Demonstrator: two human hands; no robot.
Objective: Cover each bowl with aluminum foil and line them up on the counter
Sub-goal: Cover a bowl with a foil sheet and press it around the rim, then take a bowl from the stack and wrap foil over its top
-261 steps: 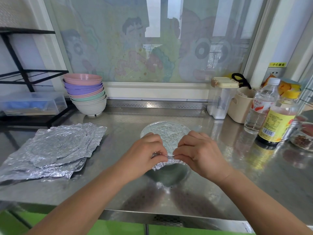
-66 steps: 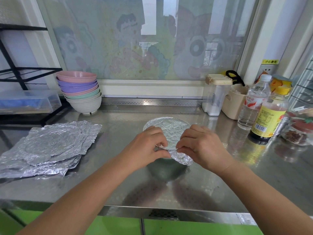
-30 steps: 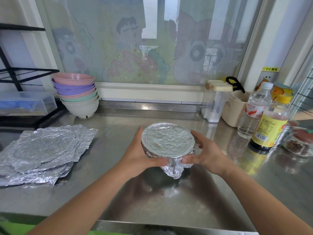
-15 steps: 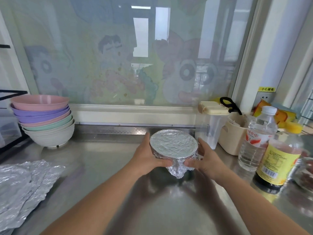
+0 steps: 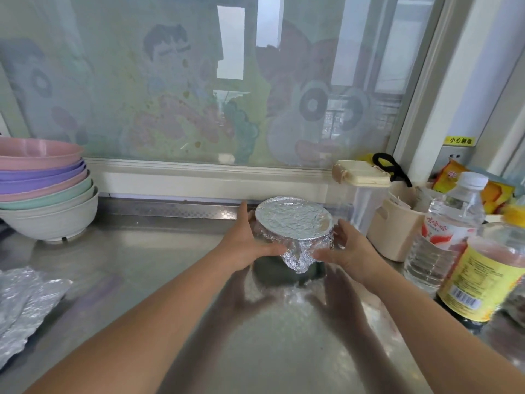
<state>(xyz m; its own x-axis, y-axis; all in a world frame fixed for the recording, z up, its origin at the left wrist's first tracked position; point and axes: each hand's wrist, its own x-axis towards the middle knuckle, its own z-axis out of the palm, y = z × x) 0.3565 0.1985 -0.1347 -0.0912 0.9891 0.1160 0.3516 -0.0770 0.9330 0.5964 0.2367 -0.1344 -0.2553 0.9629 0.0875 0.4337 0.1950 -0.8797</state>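
Note:
A bowl covered with crumpled aluminum foil (image 5: 294, 220) is near the back of the steel counter (image 5: 159, 265), with a foil flap hanging down its front. My left hand (image 5: 244, 245) holds its left side and my right hand (image 5: 349, 248) its right side, thumbs toward the front. Whether the bowl rests on the counter or hovers just above it is unclear. A stack of several uncovered pastel bowls (image 5: 42, 191) stands at the back left. Loose foil sheets (image 5: 25, 302) lie at the left edge.
Close to the right of the bowl stand a clear lidded container (image 5: 363, 200) and a beige tub (image 5: 395, 228). Further right are a water bottle (image 5: 451, 231) and a yellow-labelled bottle (image 5: 488, 271). A window ledge runs along the back.
Both hands finished folding the foil on the rim, lifted the covered bowl and carried it away from me toward the back right of the counter, beside the clear container.

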